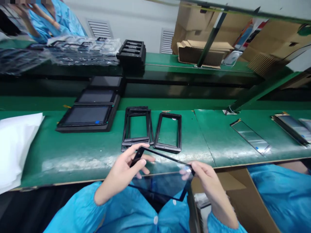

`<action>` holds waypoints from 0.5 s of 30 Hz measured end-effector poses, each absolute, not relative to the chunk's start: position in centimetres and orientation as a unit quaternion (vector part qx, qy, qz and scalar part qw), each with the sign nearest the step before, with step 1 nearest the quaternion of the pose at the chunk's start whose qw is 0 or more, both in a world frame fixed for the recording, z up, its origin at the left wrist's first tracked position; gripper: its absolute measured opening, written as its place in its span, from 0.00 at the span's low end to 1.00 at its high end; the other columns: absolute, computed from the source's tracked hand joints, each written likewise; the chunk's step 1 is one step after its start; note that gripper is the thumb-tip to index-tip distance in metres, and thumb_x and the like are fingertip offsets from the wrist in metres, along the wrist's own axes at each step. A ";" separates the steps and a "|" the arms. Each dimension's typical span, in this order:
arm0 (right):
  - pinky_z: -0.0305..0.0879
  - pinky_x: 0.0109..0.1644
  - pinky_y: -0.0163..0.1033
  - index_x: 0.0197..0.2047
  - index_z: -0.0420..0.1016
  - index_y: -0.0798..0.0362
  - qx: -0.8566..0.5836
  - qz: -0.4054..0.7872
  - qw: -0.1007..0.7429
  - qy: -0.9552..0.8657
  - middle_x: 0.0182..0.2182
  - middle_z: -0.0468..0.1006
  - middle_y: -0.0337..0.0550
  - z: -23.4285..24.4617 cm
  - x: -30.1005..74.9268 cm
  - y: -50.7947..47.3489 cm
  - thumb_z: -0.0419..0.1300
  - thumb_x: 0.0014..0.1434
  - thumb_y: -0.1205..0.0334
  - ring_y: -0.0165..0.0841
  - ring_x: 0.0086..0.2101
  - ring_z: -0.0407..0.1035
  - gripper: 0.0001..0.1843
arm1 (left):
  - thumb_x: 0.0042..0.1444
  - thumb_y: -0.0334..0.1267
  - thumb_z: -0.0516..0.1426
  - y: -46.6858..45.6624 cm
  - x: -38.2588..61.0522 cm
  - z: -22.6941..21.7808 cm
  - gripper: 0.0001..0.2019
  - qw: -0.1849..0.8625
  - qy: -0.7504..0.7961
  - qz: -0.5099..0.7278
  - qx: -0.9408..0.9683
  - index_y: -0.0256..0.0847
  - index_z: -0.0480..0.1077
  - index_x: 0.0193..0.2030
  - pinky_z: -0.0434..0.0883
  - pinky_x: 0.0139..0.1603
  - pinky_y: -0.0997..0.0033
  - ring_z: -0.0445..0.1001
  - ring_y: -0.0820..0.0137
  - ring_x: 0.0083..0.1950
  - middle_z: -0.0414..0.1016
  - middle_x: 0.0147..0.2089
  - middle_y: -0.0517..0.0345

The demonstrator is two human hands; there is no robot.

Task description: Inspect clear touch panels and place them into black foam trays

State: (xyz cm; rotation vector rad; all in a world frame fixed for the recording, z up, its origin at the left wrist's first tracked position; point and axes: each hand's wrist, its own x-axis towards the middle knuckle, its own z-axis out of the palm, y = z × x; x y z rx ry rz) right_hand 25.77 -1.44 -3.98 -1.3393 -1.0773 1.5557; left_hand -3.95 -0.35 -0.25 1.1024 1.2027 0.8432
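Observation:
A clear glass touch panel (165,181) with a black border is held tilted over the table's front edge. My left hand (128,165) grips its left end, thumb on the near face and fingers behind the glass. At the panel's upper right corner, my right hand (202,173) pinches the border between thumb and fingers. Just beyond the panel lie black rectangular frames: a small overlapping stack (124,129) on the left and another frame (180,132) beside it on the right.
Black trays with dark screens (85,115) stand at left, near white sheets (19,142). Another glass panel (250,136) and stacked screens (291,127) lie at right. An open carton (228,181) sits below the edge. A shelf (157,60) holds cardboard dividers (201,51). A co-worker (65,19) is behind.

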 end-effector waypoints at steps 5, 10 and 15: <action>0.79 0.35 0.42 0.30 0.86 0.51 -0.562 0.564 0.484 -0.362 0.26 0.87 0.49 -4.4 25.3 -1.9 0.67 0.64 0.40 0.43 0.28 0.83 0.23 | 0.63 0.49 0.66 -0.9 -3.8 -1.5 0.28 0.601 0.535 0.425 0.414 0.40 0.63 0.64 0.78 0.24 0.72 0.85 0.63 0.30 0.87 0.45 0.44; 0.79 0.32 0.41 0.26 0.83 0.51 -0.577 0.493 0.507 -0.408 0.21 0.85 0.45 -3.1 23.5 -1.7 0.66 0.64 0.40 0.41 0.24 0.80 0.25 | 0.62 0.49 0.67 -1.5 -3.4 -1.3 0.28 0.583 0.553 0.449 0.391 0.41 0.63 0.62 0.78 0.24 0.73 0.85 0.64 0.29 0.87 0.44 0.46; 0.78 0.32 0.39 0.28 0.83 0.51 -0.599 0.457 0.530 -0.391 0.21 0.84 0.43 -3.5 23.0 -2.3 0.63 0.67 0.41 0.39 0.23 0.80 0.25 | 0.62 0.48 0.68 -1.9 -3.6 -1.5 0.27 0.578 0.557 0.456 0.385 0.42 0.64 0.61 0.78 0.23 0.73 0.84 0.64 0.29 0.87 0.43 0.49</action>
